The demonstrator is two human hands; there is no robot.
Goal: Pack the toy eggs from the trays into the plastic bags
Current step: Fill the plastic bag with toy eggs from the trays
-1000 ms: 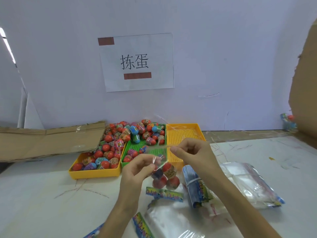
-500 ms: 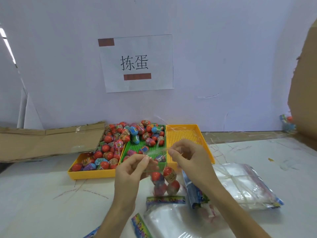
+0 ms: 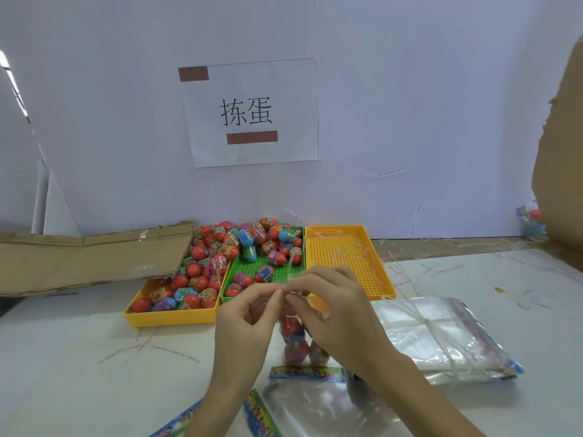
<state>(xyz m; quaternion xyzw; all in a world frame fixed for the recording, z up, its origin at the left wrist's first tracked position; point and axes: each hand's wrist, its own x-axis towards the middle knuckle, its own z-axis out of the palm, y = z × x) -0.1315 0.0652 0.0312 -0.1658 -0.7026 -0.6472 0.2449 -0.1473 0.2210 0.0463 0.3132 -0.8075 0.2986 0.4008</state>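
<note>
The top of a filled plastic bag (image 3: 296,339) is pinched between the left hand (image 3: 249,323) and right hand (image 3: 334,310), probably for sealing. Beyond, more toy eggs (image 3: 220,253) are kept in trays (image 3: 170,316) on the desk (image 3: 79,357).

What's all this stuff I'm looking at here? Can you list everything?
Yellow tray: one, front left, holds eggs.
Green tray: one, middle, eggs mostly at its far end.
Empty yellow tray: one, right of the green.
Toy eggs: many, mostly red, some blue and pink.
Filled bag: one, clear, several eggs inside, hanging between the hands.
Bag stack: clear, tied bundle, right.
Paper sign: one, white, on wall.
Cardboard: brown, flattened, left.
Left hand: pinches bag top.
Right hand: pinches bag top.
</note>
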